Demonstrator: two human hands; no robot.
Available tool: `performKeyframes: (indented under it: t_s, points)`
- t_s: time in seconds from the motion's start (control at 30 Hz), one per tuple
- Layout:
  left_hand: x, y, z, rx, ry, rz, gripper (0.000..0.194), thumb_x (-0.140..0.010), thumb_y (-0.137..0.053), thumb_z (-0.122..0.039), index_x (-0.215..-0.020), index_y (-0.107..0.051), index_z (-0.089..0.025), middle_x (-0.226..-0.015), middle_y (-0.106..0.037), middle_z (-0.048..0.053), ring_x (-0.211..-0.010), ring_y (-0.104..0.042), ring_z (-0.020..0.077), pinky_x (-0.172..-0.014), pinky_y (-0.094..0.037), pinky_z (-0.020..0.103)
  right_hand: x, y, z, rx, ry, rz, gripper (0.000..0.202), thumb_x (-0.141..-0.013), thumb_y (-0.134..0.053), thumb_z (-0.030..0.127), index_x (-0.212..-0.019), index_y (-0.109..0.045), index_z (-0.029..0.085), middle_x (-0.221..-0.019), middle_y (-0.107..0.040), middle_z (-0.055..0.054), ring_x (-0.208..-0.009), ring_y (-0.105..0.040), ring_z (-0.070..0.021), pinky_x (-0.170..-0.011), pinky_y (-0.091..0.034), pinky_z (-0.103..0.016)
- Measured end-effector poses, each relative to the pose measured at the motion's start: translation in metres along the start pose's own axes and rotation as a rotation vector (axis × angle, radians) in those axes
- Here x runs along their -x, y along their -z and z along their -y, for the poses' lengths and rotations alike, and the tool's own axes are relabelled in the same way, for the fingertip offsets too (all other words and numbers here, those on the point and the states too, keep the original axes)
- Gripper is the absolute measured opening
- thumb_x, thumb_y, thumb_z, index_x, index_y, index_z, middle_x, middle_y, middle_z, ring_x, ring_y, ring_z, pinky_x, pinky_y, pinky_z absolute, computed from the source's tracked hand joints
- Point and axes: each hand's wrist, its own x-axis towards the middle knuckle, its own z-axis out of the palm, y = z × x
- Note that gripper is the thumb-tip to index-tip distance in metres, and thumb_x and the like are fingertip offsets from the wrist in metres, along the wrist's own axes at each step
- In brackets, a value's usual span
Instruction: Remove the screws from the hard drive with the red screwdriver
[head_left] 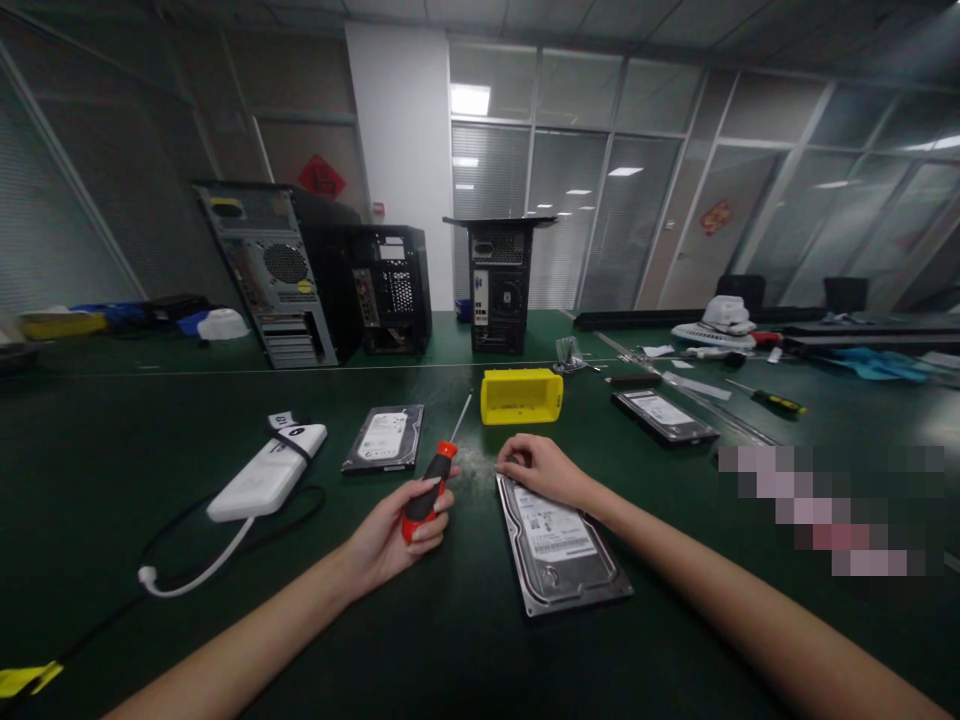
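Note:
My left hand (pixel 409 520) is wrapped round the red and black handle of a screwdriver (pixel 441 478), whose metal shaft points up and away from me. To its right, a hard drive (pixel 556 545) lies flat on the green table (pixel 465 650), white label facing up. At the far left corner of that drive rests my right hand (pixel 541 468), fingertips pinched together; whatever is between them, if anything, is hidden. Beyond the hands stands a yellow plastic bin (pixel 521 400), its open side facing me. A second hard drive (pixel 385 438) lies left of the screwdriver's shaft.
A third hard drive (pixel 664 415) lies at the right, near a yellow-black screwdriver (pixel 769 400). On the left is a white power strip (pixel 270 475) with its cable. Computer cases (pixel 499 285) stand at the back, and a small clear bag (pixel 571 355) sits behind the bin.

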Motion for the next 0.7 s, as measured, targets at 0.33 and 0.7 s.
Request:
performKeyframes:
  t_s: [0.33,0.7]
  points:
    - [0.0045,-0.0003,-0.0002,0.010,0.011,0.039,0.023,-0.089,-0.044,-0.027,-0.110,-0.045,-0.016,-0.069,-0.040,-0.004,-0.042,-0.029,0.0019,-0.040,-0.020,0.015,0.0057,0.0032,-0.0001,0.010,-0.006,0.007,0.019,-0.078,-0.058,0.031,-0.083,-0.070,0.017,-0.068,-0.053,0.001,-0.061,-0.044,-0.0098,-0.056,-0.032,-0.023]
    - [0.0048,0.0007,0.0009,-0.013,-0.003,0.056,0.020,-0.090,-0.043,-0.026,-0.106,-0.046,-0.015,-0.068,-0.043,-0.003,-0.041,-0.034,0.0024,-0.039,-0.022,0.015,0.0086,0.0049,-0.0003,-0.024,0.003,0.002,0.023,-0.080,-0.056,0.035,-0.085,-0.070,0.017,-0.073,-0.057,-0.001,-0.064,-0.047,-0.0112,-0.058,-0.034,-0.024]
